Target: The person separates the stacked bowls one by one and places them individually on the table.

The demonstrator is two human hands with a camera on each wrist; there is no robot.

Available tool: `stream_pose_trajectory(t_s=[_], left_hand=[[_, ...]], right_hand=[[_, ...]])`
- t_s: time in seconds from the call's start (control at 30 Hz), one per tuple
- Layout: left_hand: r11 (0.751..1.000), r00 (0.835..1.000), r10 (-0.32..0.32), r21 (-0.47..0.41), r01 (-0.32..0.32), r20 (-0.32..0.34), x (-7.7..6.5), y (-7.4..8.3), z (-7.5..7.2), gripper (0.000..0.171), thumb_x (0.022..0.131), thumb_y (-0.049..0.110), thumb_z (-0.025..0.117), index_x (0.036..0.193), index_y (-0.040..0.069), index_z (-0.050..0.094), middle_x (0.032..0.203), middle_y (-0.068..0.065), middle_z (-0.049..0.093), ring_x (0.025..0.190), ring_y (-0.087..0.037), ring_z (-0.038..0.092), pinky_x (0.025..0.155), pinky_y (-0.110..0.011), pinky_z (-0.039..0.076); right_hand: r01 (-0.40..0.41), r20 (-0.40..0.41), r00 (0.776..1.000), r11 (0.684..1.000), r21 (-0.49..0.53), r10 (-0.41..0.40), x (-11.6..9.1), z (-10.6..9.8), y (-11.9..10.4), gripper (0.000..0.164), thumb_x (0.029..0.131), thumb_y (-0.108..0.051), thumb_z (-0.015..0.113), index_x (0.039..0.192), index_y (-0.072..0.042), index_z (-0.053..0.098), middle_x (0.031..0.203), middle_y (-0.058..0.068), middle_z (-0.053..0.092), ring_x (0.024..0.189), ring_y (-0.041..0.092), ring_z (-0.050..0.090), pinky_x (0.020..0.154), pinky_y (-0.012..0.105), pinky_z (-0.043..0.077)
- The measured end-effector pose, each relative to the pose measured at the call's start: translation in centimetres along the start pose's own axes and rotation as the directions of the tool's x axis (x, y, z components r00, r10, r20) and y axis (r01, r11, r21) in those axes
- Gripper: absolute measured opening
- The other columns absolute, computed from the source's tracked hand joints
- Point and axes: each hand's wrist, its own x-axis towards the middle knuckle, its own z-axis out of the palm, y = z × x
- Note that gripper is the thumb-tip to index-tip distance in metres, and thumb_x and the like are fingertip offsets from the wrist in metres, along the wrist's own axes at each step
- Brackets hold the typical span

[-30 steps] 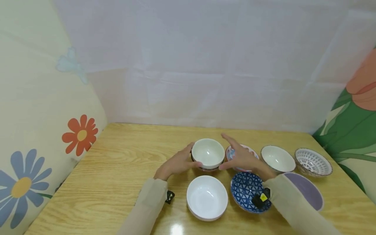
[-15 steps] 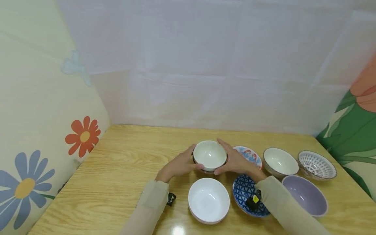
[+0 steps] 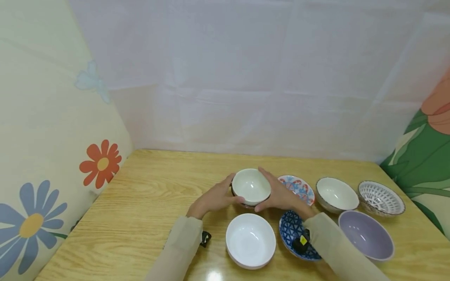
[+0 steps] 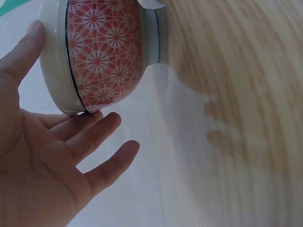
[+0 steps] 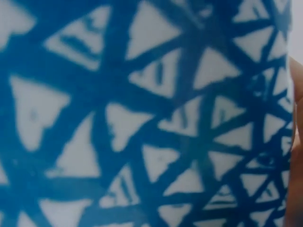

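Observation:
My left hand (image 3: 215,198) and right hand (image 3: 279,194) hold a cream bowl (image 3: 251,187) from either side, thumbs along its near rim. Below its cream band, in the left wrist view, a dark line and a red flower-patterned wall (image 4: 106,56) show, narrowing to a pale foot at the wood. The left thumb lies against the cream band there, with fingertips at the underside near the dark line. A blue-and-white triangle-patterned bowl (image 5: 156,118) fills most of the right wrist view, hiding nearly all of the right hand.
A white bowl (image 3: 250,242) stands nearest, in front of the hands. Under the right forearm is the blue patterned bowl (image 3: 291,230). A red-and-blue patterned dish (image 3: 300,188), a cream bowl (image 3: 337,194), a grey-patterned bowl (image 3: 381,198) and a purple bowl (image 3: 367,235) stand to the right.
My right hand has moved left from beside the cream bowl and now grips its side. The left hand stays at the bowl's left side. The head view has shifted slightly.

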Motion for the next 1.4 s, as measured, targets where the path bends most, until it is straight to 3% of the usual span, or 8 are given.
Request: stream_pose_trajectory(t_s=[0.27,0.53,1.0,1.2,1.4], left_hand=[[1.0,1.0,-0.023,0.005,0.023,-0.008,0.0,0.1,0.0,0.084,0.086,0.044,0.068,0.151,0.014,0.024,0.147,-0.01,0.042,0.134,-0.027,0.042,0.11,-0.052,0.033],[1.0,1.0,-0.019,0.007,0.019,0.01,0.2,-0.3,0.2,0.086,0.085,0.042,0.069,0.151,0.012,0.024,0.149,-0.01,0.04,0.135,-0.026,0.04,0.11,-0.05,0.033],[0.999,0.999,0.039,0.004,-0.039,0.018,0.4,-0.4,0.3,0.089,0.08,0.034,0.076,0.149,0.007,0.026,0.144,-0.014,0.045,0.131,-0.029,0.045,0.108,-0.05,0.036],[0.997,0.997,0.073,0.008,-0.074,0.022,0.4,-0.5,0.4,0.092,0.081,0.033,0.076,0.151,0.008,0.021,0.148,-0.014,0.04,0.134,-0.029,0.041,0.111,-0.049,0.033],[0.999,0.999,0.033,0.017,-0.033,0.027,0.3,-0.5,0.4,0.093,0.082,0.035,0.074,0.152,0.007,0.019,0.151,-0.015,0.036,0.137,-0.03,0.038,0.112,-0.048,0.031]], right_hand=[[0.003,-0.016,1.0,1.0,0.018,-0.003,0.0,0.3,0.2,0.123,0.062,-0.034,0.09,0.149,0.007,0.013,0.148,0.024,0.035,0.131,0.04,0.042,0.11,0.059,0.029],[-0.018,-0.085,0.996,1.0,0.026,0.02,-0.3,0.6,-0.1,0.119,0.058,-0.024,0.092,0.149,0.005,0.02,0.146,0.024,0.038,0.128,0.039,0.044,0.107,0.057,0.033],[0.001,-0.171,0.985,0.998,-0.056,-0.01,-0.5,0.7,-0.6,0.113,0.058,-0.026,0.092,0.147,0.003,0.03,0.146,0.025,0.039,0.127,0.041,0.046,0.103,0.056,0.04],[-0.055,-0.205,0.977,0.998,0.01,0.056,-0.7,0.7,-0.9,0.112,0.058,-0.024,0.092,0.148,0.0,0.03,0.148,0.023,0.037,0.127,0.039,0.046,0.102,0.054,0.041],[-0.087,-0.227,0.969,0.995,0.051,0.097,-0.7,0.3,-1.2,0.11,0.061,-0.022,0.091,0.149,-0.001,0.028,0.149,0.021,0.035,0.127,0.038,0.046,0.103,0.054,0.04]])
